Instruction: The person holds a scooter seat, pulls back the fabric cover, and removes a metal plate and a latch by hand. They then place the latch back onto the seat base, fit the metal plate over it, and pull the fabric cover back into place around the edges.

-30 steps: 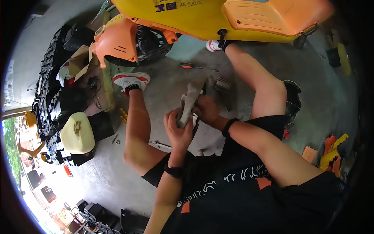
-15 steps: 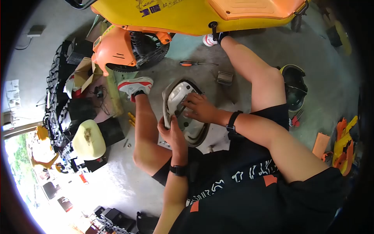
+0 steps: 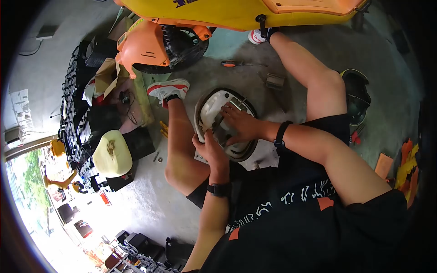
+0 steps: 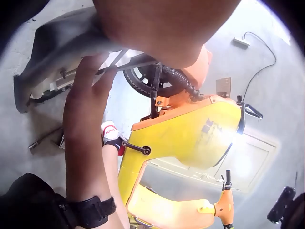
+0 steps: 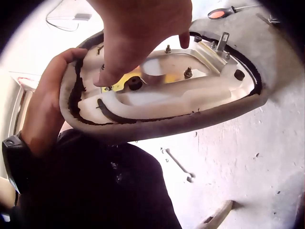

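An upturned seat (image 3: 214, 104) with a pale hollow underside lies between the legs in the head view. The left hand (image 3: 213, 149) grips its lower left edge; in the right wrist view the left hand (image 5: 45, 98) curls fingers over the rim. The right hand (image 3: 241, 125) reaches across the underside with fingers spread. In the right wrist view, one digit of the right hand (image 5: 143, 33) touches the inside near a yellow patch. A metal bracket (image 5: 223, 43) stands at the seat's far end, and bolts (image 5: 188, 72) stick up inside.
Beyond the feet stands a yellow-orange scooter (image 3: 227, 13). A screwdriver (image 3: 232, 64) and a small metal block (image 3: 275, 81) lie on the floor. A dark bowl-like shell (image 3: 356, 96) is right of the knee; a cream cushion (image 3: 113, 154) is at left. A wrench (image 5: 178, 164) lies nearby.
The seat has turned from edge-on to showing its underside. The right hand has moved over its inside with fingers spread; the left hand still holds the edge.
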Demonstrator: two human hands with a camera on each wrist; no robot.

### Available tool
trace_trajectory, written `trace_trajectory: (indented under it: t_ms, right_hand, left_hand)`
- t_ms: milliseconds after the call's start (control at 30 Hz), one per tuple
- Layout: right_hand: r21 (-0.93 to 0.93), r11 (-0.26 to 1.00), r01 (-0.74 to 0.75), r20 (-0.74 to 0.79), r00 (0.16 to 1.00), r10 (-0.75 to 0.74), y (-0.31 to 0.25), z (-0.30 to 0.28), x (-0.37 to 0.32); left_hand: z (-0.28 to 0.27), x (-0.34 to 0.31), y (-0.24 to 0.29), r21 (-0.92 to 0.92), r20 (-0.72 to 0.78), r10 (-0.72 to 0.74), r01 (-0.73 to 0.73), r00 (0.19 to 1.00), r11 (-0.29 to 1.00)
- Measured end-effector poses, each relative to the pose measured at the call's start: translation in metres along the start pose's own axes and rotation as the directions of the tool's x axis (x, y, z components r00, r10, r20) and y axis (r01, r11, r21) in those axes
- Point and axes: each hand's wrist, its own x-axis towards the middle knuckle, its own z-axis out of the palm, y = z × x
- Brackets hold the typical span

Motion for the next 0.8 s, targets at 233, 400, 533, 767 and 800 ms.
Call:
trace_trajectory:
  t_ms: [233, 400, 533, 767, 800]
  right_hand:
    - [-0.025, 0.999, 0.037, 0.003, 0.999, -0.037, -0.003, -0.001, 0.004]
    - [-0.08, 0.995, 0.056, 0.009, 0.998, -0.055, -0.005, -0.001, 0.006]
    - [-0.086, 0.996, 0.016, -0.007, 1.0, -0.017, -0.012, -0.006, 0.005]
    - [-0.04, 0.998, 0.039, -0.022, 0.999, -0.039, -0.008, -0.005, 0.008]
    - [-0.036, 0.998, 0.042, -0.015, 0.999, -0.043, -0.009, -0.005, 0.008]
  left_hand:
    - [-0.005, 0.002, -0.004, -0.003, -0.026, -0.049, 0.049, 0.998, 0.999]
    - [-0.006, 0.004, -0.008, 0.0, -0.056, -0.044, 0.044, 0.997, 0.999]
    - [-0.005, 0.004, -0.004, 0.044, -0.057, -0.036, 0.039, 0.998, 0.998]
    - [-0.003, 0.004, -0.002, -0.017, -0.064, -0.066, 0.065, 0.996, 0.998]
    - [-0.001, 0.003, 0.0, -0.02, -0.063, -0.066, 0.065, 0.996, 0.998]
